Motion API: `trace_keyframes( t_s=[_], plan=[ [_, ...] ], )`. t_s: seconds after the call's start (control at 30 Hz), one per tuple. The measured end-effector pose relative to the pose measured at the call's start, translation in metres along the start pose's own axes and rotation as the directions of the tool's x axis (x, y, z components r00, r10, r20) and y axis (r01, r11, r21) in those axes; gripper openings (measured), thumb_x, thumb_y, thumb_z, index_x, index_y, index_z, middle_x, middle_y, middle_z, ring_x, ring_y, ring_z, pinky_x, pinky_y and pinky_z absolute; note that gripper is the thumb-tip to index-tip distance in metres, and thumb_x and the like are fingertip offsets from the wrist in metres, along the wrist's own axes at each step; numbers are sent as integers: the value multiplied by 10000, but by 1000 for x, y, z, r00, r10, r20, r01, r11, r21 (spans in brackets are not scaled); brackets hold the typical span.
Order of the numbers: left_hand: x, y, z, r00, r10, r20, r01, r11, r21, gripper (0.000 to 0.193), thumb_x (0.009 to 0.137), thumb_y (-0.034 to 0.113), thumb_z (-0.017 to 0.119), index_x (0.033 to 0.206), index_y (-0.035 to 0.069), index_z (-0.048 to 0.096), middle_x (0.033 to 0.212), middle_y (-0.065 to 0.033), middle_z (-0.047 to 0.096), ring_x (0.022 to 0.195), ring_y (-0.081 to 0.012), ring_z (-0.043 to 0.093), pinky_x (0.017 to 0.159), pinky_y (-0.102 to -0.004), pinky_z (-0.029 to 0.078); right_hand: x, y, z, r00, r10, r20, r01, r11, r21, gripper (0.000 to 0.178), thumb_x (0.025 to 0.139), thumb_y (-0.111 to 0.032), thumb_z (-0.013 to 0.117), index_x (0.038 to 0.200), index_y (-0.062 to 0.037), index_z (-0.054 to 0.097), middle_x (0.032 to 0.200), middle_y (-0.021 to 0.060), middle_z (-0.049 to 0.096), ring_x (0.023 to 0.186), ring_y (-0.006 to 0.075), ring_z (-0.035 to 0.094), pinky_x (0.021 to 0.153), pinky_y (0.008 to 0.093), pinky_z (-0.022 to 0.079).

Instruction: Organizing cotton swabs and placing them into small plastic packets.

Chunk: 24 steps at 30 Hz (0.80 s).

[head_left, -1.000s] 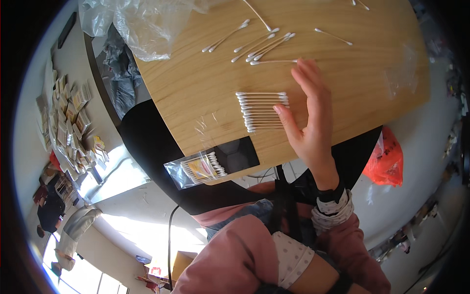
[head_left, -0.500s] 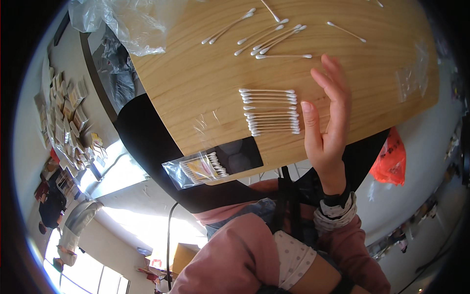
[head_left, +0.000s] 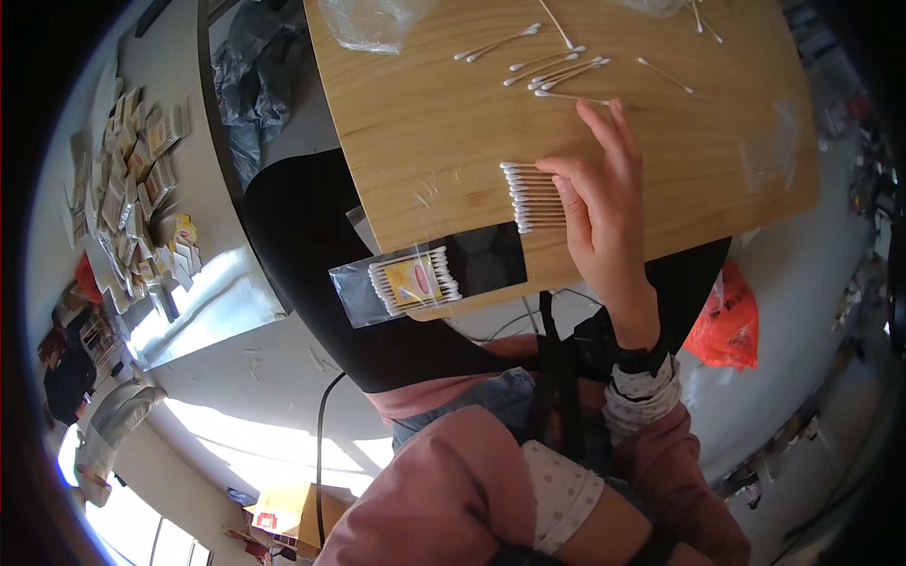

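My right hand (head_left: 609,203) is over a neat row of cotton swabs (head_left: 530,200) on the wooden table. Its index fingertip reaches the top swab's stick, and the thumb tip lies over the row just below. The other fingers stretch outward, near a loose swab's tip. The hand covers the right ends of the row. Several loose cotton swabs (head_left: 557,74) lie scattered farther off. Left of the row, a clear packet of cotton swabs (head_left: 412,281) with a yellow label rests by a dark sheet (head_left: 489,259) at the near edge. My left hand is out of view; its sleeve crosses below.
Crumpled clear plastic (head_left: 377,21) lies on the far left of the wooden table (head_left: 679,160). To the left, another surface bears a heap of small packets (head_left: 132,179). An orange-red bag (head_left: 727,325) hangs or stands right of the table. A cardboard box (head_left: 297,509) sits lower left.
My right hand has moved left and down onto the row, its index finger now at the top swab. The whole view has shifted, with the table appearing farther right.
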<state>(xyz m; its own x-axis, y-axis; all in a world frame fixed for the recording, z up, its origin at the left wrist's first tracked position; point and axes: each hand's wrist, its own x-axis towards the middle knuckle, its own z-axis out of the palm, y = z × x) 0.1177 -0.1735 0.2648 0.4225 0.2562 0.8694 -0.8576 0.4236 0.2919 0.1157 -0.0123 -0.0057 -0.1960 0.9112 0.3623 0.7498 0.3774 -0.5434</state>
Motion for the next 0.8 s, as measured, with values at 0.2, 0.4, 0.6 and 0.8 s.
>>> trace_keyframes(
  t_s=[0.2,0.4,0.6,0.8],
  plan=[
    [-40,33,-49,933,-3,-360,131,935,330,241,832,228,643,910,1,619,822,-193,662,795,-404,660,703,-492,517,5,-8,-5,975,173,-137,-159,981,111,234,1011,-70,526,1223,-43,621,1449,167,490,1414,391,379,1138,456,327],
    [-181,120,-159,287,340,-896,625,642,444,352,1047,127,442,1349,-30,531,1249,-160,622,1209,-256,566,1069,-357,404,-14,2,-6,818,539,-198,-220,613,759,394,1115,-264,326,1341,21,478,1481,168,460,1401,263,433,1181,418,339],
    [-246,112,-197,138,525,-840,674,571,468,548,1089,333,353,1489,-40,381,1502,-226,446,1444,-283,375,1212,-392,231,-15,-10,7,827,541,-151,-188,520,833,446,1110,-319,331,1370,24,447,1464,217,465,1398,315,435,1185,450,322],
    [-244,86,-196,169,487,-857,670,581,462,549,1095,326,347,1503,-42,350,1537,-234,393,1472,-294,322,1225,-409,197,-10,-16,13,840,526,-131,-165,478,863,440,1113,-324,330,1361,9,477,1420,159,507,1364,254,465,1174,400,340]
  ],
)
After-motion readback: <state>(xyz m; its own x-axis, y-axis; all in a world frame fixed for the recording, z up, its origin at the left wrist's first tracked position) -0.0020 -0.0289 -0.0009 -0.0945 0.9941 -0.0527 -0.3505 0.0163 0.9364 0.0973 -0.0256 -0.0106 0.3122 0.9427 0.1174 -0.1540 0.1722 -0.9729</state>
